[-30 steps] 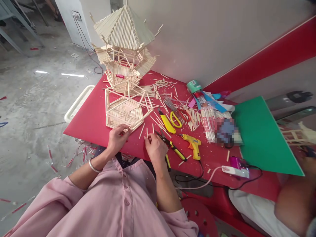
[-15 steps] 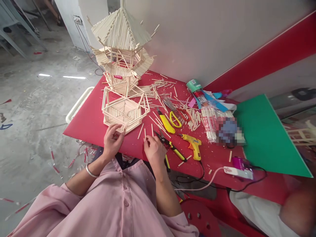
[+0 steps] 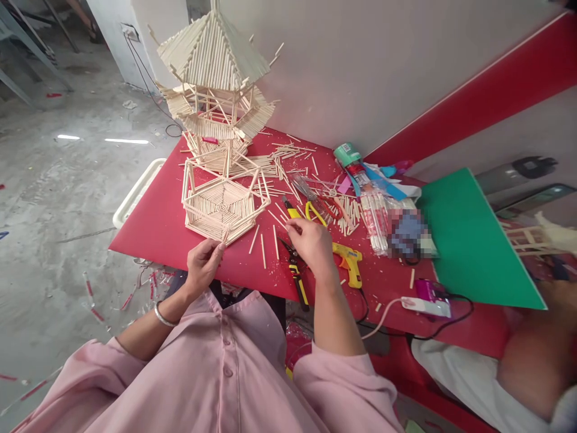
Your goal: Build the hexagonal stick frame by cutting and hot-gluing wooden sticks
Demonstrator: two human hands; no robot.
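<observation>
My left hand (image 3: 204,264) is closed in a pinch at the front corner of a hexagonal base (image 3: 220,207) of thin wooden sticks, which carries an open stick frame. My right hand (image 3: 312,243) has thumb and forefinger together over the ends of loose sticks (image 3: 276,218). Whether one is between the fingertips I cannot tell. Beside that hand lie yellow-black cutters (image 3: 295,273), a utility knife (image 3: 293,210) partly covered by the fingers, and a yellow glue gun (image 3: 350,264). Several single sticks (image 3: 264,249) lie between my hands.
A tall stick pagoda (image 3: 216,78) stands behind the base on the red table (image 3: 148,222). Stick bundles (image 3: 375,222), a green can (image 3: 347,154) and a green board (image 3: 482,240) are on the right. A power strip (image 3: 426,307) lies near another person's arm (image 3: 536,361).
My right hand has moved right and forward, away from a stick near the table's front edge. The cutters have turned. My left hand stays at the base, fingertips slightly lower.
</observation>
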